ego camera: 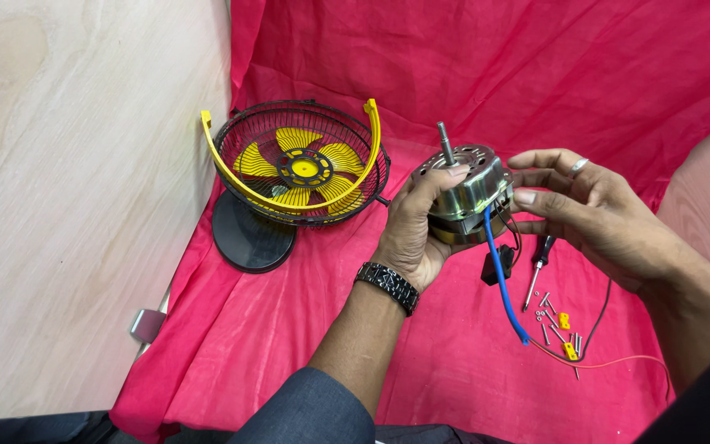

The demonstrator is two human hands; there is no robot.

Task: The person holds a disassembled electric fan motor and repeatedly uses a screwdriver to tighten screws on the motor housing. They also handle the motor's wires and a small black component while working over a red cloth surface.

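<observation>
Shiny metal fan motor [462,193] held up in the middle, above the red cloth [289,329], with a thin steel shaft [445,142] poking up from the top.

Left hand [417,234] cupped under the motor, fingers curled round the left side, thumb pressed flat on the top edge. Gripping tight. Black watch [387,286] on that wrist.

Right hand [593,210] on the right side of the motor. Fingers [536,199] half open, spread a little, tips touching the motor's side. Silver ring [578,166] on one finger. Hard to tell how firmly pressed.

Blue wire [503,279] hanging down from the motor, ending just above the cloth. Black wires beside it, with a small black box [496,267] hanging partly behind the blue wire and the motor.

Small screwdriver [536,271] lying on the cloth under the right hand, handle partly hidden by the hand. Near it, little screws [548,316] and tiny yellow bits [567,335], too small to make out well. Thin orange wire [618,362] running off to the right, end hidden behind the right arm.

Farther left, black wire fan cage [301,164] with yellow blades [306,168] inside and a yellow band round it, tipped over on a round black base [248,234]. Pale wooden board [67,189] standing on the far left. Bottom of the motor hidden by the left palm.
</observation>
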